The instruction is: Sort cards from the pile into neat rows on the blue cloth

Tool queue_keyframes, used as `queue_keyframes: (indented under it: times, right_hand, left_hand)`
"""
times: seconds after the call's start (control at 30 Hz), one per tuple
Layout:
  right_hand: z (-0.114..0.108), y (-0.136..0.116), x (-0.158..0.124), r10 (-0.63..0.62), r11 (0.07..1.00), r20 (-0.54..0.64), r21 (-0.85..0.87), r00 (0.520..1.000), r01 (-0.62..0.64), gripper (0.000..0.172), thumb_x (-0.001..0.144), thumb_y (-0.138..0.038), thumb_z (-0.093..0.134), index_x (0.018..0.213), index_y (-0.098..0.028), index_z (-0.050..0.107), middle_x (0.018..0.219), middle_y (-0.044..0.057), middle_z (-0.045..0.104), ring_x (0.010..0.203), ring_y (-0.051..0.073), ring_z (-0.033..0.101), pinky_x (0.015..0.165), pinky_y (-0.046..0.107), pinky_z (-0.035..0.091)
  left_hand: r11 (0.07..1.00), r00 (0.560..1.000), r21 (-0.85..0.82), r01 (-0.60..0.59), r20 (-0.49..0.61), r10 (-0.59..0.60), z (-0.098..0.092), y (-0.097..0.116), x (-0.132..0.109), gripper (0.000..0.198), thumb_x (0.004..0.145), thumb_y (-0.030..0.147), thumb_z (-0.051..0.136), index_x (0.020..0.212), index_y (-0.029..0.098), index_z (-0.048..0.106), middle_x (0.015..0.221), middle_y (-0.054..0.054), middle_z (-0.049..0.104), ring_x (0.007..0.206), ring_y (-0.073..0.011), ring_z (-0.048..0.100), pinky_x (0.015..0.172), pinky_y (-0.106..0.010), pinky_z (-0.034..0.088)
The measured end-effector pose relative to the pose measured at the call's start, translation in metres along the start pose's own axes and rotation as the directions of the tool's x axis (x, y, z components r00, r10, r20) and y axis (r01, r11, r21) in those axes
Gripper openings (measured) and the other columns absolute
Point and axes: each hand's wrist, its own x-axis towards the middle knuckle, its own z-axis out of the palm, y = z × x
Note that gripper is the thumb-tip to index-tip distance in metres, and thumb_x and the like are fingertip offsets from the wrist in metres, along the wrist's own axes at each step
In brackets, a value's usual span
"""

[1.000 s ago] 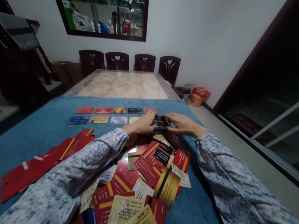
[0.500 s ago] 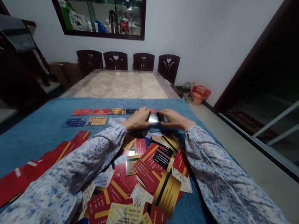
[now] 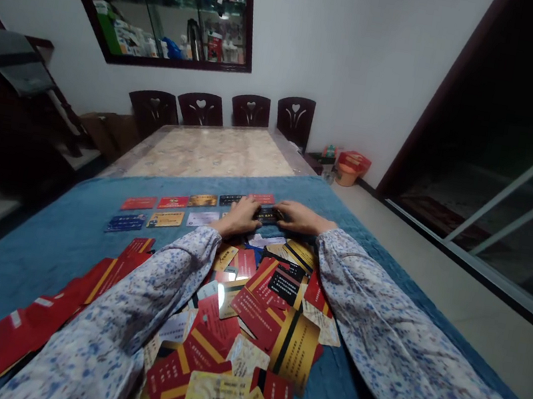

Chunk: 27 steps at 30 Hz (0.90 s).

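Observation:
Beyond a loose heap of cards, my left hand and my right hand face each other with a black card between them. The fingers of both hands close on its opposite ends; it lies at or just above the cloth. Right behind it is a red card, and a dark card shows past my left hand. The heap in front of me holds red, gold and black cards, among them a gold card and a black printed card.
Left of my hands lie rows of cards, including a gold card and a blue card. A line of overlapping red cards runs along my left sleeve. The blue cloth covers the near table; dark chairs stand at the far end.
The black card, shiny with glare before, has been lowered and tilted flatter, so its dark printed face shows. My hands moved slightly with it. The whole view shifted a little.

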Motion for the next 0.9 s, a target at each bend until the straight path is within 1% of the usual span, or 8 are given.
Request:
queue_keyframes:
  times: [0.1, 0.3, 0.47, 0.6, 0.8, 0.9]
  right_hand:
    - [0.003, 0.003, 0.001, -0.011, 1.000, -0.007, -0.009, 1.000, 0.011, 0.042, 0.088, -0.021, 0.064, 0.129, -0.012, 0.068, 0.128, 0.018, 0.070, 0.115, 0.029, 0.066, 0.102, 0.040, 0.050]
    - [0.005, 0.006, 0.002, -0.013, 1.000, -0.007, -0.023, 1.000, 0.012, 0.040, 0.089, -0.021, 0.064, 0.128, -0.016, 0.070, 0.124, 0.015, 0.072, 0.111, 0.028, 0.067, 0.099, 0.039, 0.050]
    - [0.010, 0.011, 0.003, -0.022, 0.999, 0.009, -0.031, 1.000, 0.022, 0.041, 0.091, -0.024, 0.062, 0.130, -0.012, 0.069, 0.129, 0.018, 0.070, 0.115, 0.030, 0.066, 0.102, 0.042, 0.048]
    - [0.017, 0.018, 0.004, -0.023, 0.999, -0.012, -0.025, 1.000, 0.022, 0.042, 0.090, -0.022, 0.064, 0.131, -0.015, 0.069, 0.131, 0.016, 0.071, 0.118, 0.029, 0.066, 0.104, 0.043, 0.047]
    - [0.028, 0.027, 0.006, 0.016, 1.000, -0.005, -0.023, 1.000, -0.016, 0.043, 0.090, -0.022, 0.064, 0.132, -0.013, 0.068, 0.135, 0.019, 0.068, 0.124, 0.032, 0.063, 0.107, 0.047, 0.045]
    - [0.035, 0.030, 0.009, 0.055, 0.998, -0.030, -0.026, 0.998, -0.055, 0.043, 0.089, -0.021, 0.066, 0.131, -0.013, 0.069, 0.134, 0.019, 0.068, 0.124, 0.032, 0.063, 0.107, 0.047, 0.045]
  left_hand:
    - [1.000, 1.000, -0.012, 0.025, 0.006, -0.025, 0.001, -0.001, 0.000, 0.040, 0.086, 0.029, 0.065, 0.124, 0.016, 0.065, 0.140, -0.016, 0.058, 0.130, -0.0355, 0.050, 0.106, -0.050, 0.045]
    - [0.998, 0.999, -0.042, 0.042, 0.022, -0.041, 0.000, 0.000, -0.001, 0.037, 0.086, 0.027, 0.068, 0.122, 0.018, 0.068, 0.133, -0.014, 0.066, 0.128, -0.0350, 0.055, 0.104, -0.047, 0.047]
    - [0.998, 0.999, -0.037, 0.040, 0.031, -0.039, 0.000, 0.001, -0.001, 0.038, 0.088, 0.027, 0.065, 0.125, 0.018, 0.069, 0.135, -0.015, 0.067, 0.129, -0.0346, 0.057, 0.104, -0.048, 0.047]
    - [0.999, 0.999, -0.020, 0.036, 0.029, -0.036, 0.001, 0.001, -0.002, 0.038, 0.089, 0.026, 0.064, 0.126, 0.020, 0.070, 0.136, -0.015, 0.067, 0.130, -0.0347, 0.057, 0.105, -0.049, 0.047]
    - [0.999, 0.999, 0.005, 0.031, 0.009, -0.032, 0.009, -0.002, 0.000, 0.034, 0.089, 0.025, 0.064, 0.121, 0.024, 0.073, 0.134, -0.012, 0.069, 0.131, -0.0345, 0.056, 0.106, -0.050, 0.045]
    - [1.000, 1.000, 0.006, 0.012, 0.001, -0.012, 0.012, -0.004, 0.001, 0.034, 0.089, 0.025, 0.063, 0.122, 0.023, 0.073, 0.133, -0.013, 0.068, 0.131, -0.0353, 0.056, 0.106, -0.051, 0.044]
